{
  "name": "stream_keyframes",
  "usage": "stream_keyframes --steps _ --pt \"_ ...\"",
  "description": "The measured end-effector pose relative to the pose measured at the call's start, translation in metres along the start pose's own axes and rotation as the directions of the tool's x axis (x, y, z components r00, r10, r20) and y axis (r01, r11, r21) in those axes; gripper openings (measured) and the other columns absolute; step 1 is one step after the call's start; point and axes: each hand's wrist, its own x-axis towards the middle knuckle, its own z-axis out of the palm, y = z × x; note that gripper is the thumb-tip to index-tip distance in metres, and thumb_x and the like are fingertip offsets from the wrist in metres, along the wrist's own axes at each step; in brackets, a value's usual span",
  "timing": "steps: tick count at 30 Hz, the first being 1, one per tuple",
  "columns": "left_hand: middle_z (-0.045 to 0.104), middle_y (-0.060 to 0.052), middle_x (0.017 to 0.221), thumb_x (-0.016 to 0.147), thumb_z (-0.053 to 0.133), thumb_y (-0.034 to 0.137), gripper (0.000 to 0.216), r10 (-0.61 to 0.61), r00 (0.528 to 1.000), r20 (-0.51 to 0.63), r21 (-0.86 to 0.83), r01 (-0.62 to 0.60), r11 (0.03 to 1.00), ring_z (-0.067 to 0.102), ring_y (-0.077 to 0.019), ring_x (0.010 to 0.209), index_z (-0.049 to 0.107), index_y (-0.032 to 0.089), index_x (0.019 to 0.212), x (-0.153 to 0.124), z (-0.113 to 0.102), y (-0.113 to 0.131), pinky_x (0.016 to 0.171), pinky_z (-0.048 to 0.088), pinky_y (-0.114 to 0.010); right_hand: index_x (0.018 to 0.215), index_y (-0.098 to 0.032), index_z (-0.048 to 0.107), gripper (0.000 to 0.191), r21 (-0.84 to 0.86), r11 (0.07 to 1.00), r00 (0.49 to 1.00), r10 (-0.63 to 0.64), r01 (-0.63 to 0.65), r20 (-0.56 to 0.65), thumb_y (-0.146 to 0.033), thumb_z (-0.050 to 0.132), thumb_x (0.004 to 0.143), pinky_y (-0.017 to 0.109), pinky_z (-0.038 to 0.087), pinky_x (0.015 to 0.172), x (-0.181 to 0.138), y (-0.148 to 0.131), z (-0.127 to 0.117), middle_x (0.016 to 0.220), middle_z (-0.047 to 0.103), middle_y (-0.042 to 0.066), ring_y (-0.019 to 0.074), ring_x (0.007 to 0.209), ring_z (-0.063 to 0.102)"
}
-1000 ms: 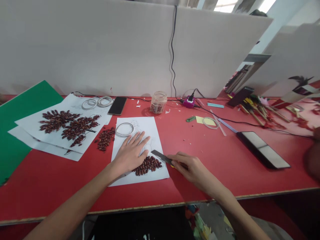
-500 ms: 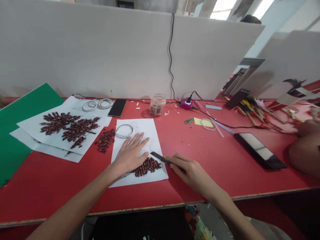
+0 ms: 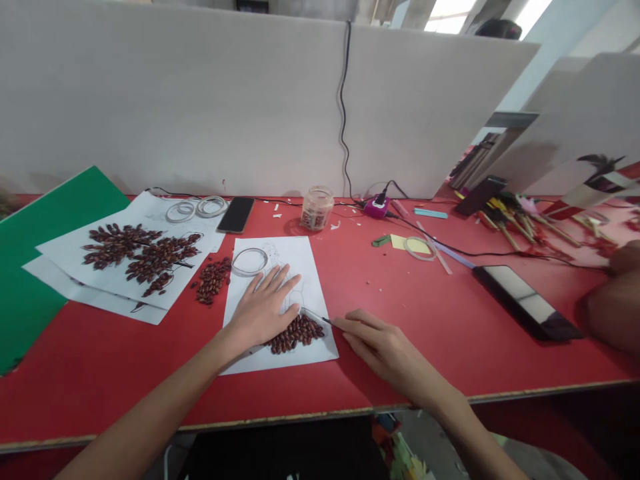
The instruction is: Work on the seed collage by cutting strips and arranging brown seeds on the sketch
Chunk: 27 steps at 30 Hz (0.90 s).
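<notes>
My left hand [image 3: 265, 310] lies flat, fingers spread, on a white sheet of paper [image 3: 305, 267] with a line drawing. Below and beside its palm, a patch of glossy red-brown seeds [image 3: 297, 335] covers part of the drawing. My right hand [image 3: 375, 337] grips a slim dark flat-bladed tool [image 3: 327, 321], seen nearly edge-on, its tip near my left thumb and the seeds' upper edge. Its exact kind is unclear. A silver tape roll [image 3: 249, 262] rests on the sheet above my left fingers. To the left is a loose pile of seeds [image 3: 213, 280].
Seed-covered drawings [image 3: 155, 303] lie left on a green board [image 3: 30, 287]. Behind are a phone [image 3: 236, 215], a glass jar [image 3: 317, 209] and a purple plug adapter [image 3: 376, 206] with cables. At right are a dark case [image 3: 525, 303] and another person's arm [image 3: 615, 307].
The tool in my right hand has turned, from showing its broad dark face to showing a thin edge. My left hand stays in place on the paper. The view has shifted slightly.
</notes>
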Motion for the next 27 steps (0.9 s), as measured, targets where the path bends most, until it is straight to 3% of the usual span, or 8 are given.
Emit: stream_keyframes --steps 3,7,12,27 --pt "0.017 -0.001 0.169 0.102 0.038 0.045 0.058 -0.006 1.0 0.003 0.0 0.006 1.0 0.015 -0.0248 0.156 0.031 0.031 0.158 0.0001 -0.0005 0.0004 0.126 0.015 -0.051 0.131 -0.025 0.065 0.035 0.153 0.985 0.997 0.08 -0.08 0.007 -0.026 0.039 0.106 0.031 0.052 0.076 0.0056 -0.0043 -0.0041 0.103 0.068 0.008 0.0168 0.083 0.065" --pt "0.018 -0.001 0.169 0.102 0.039 0.044 0.057 -0.011 1.0 0.006 -0.002 0.011 1.0 0.015 -0.025 0.156 0.032 0.03 0.157 0.0003 -0.0015 0.0012 0.126 0.015 -0.052 0.128 -0.024 0.068 0.034 0.204 0.971 0.992 0.129 -0.126 -0.003 -0.028 0.043 0.104 0.029 0.05 0.069 0.0096 -0.006 -0.0083 0.098 0.07 0.007 0.0157 0.076 0.063" --pt "0.018 -0.002 0.169 0.102 0.04 0.045 0.058 -0.003 1.0 0.005 -0.009 0.003 1.0 0.015 -0.0266 0.156 0.032 0.029 0.158 0.0003 -0.0021 0.0013 0.126 0.016 -0.053 0.12 -0.021 0.072 0.034 0.209 0.968 0.988 0.151 -0.139 -0.043 -0.032 0.044 0.103 0.028 0.048 0.062 0.0079 -0.0071 -0.0104 0.086 0.069 0.006 0.0154 0.069 0.059" --pt "0.019 -0.002 0.169 0.101 0.04 0.043 0.058 -0.016 1.0 0.007 -0.009 0.016 1.0 0.016 -0.0246 0.156 0.034 0.03 0.157 -0.0001 -0.0029 0.0027 0.126 0.016 -0.052 0.126 -0.024 0.069 0.035 0.207 0.968 0.989 0.145 -0.14 -0.009 -0.03 0.043 0.104 0.027 0.047 0.063 0.0084 -0.0069 -0.0069 0.089 0.068 0.006 0.0155 0.069 0.06"
